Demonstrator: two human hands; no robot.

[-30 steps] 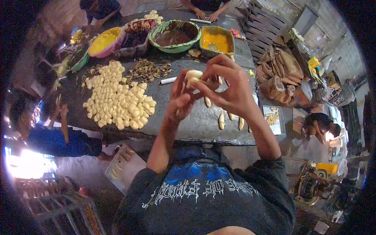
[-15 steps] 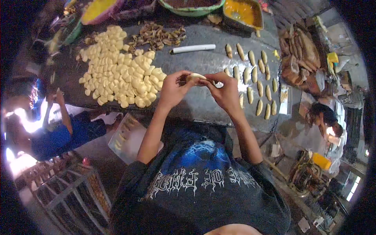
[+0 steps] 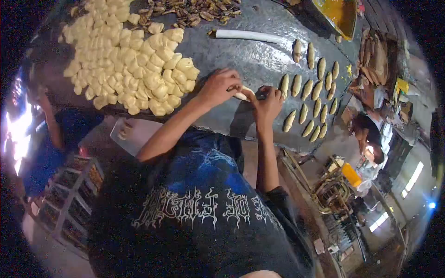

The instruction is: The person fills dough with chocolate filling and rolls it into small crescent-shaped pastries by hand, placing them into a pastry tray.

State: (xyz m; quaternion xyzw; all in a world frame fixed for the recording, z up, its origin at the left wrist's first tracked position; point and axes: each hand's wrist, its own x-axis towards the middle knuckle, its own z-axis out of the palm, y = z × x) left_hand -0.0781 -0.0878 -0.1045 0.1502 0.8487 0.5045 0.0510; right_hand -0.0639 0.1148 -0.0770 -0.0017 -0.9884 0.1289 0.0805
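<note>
Between my hands, just above the dark tabletop (image 3: 232, 116), is a small pale dough roll (image 3: 241, 96). My left hand (image 3: 220, 88) has its fingers closed on the near-left end of it. With its thumb stretched to the dough, my right hand (image 3: 268, 105) grips the other end; part of the roll is hidden by the fingers. To the left spreads a large heap of flattened dough pieces (image 3: 134, 65). Shaped dough rolls (image 3: 296, 85) lie in loose rows right of my right hand. A white rod (image 3: 250, 35) rests beyond my hands.
Brown filling pieces (image 3: 194, 11) are piled at the far side. A tray with orange-yellow liquid (image 3: 340, 18) stands at the far right. Another person in blue (image 3: 60, 134) is at the left, and a second person (image 3: 368, 136) is off to the right.
The view has shifted and turned, bringing the table's near side closer. My hands have lowered toward the table with the dough roll, and my left hand has turned over more, its back now showing.
</note>
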